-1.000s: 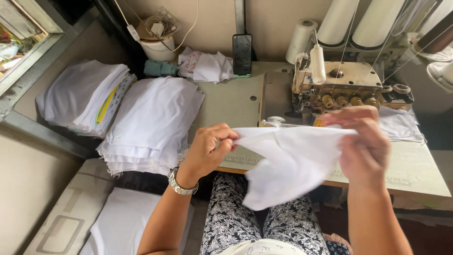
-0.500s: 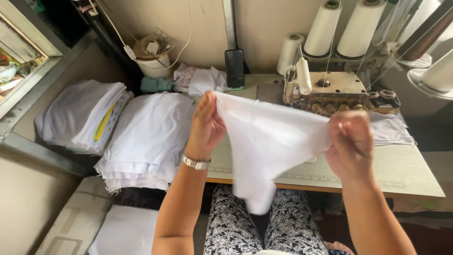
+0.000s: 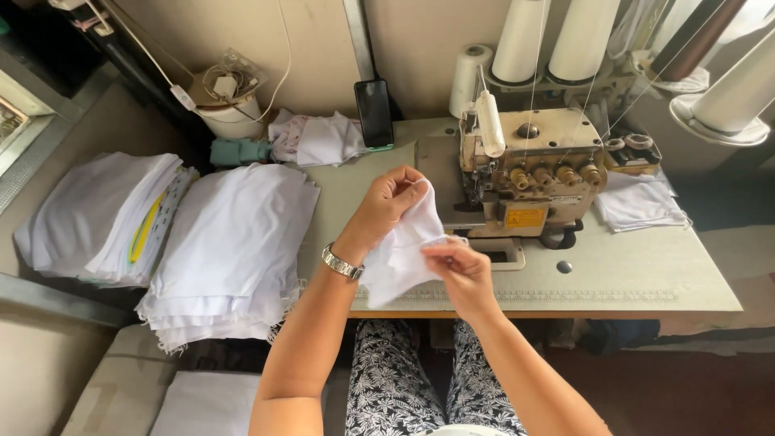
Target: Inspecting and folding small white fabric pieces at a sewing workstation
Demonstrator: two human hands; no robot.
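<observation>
Both hands pinch one white fabric piece [image 3: 401, 257] above the desk [image 3: 646, 266]: left hand [image 3: 389, 202] grip closed on its top, right hand [image 3: 458, 268] grip closed lower down, just in front of the sewing machine [image 3: 529, 173].

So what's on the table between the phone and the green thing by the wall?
In the head view, a small heap of white cloth lies between the phone and the green thing.

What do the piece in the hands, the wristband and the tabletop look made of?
White piece: thin woven or knit fabric, matte; it folds limply between left hand and right hand. Wristband: probably metal, shiny links. Tabletop: likely laminate, smooth pale sheen.
</observation>
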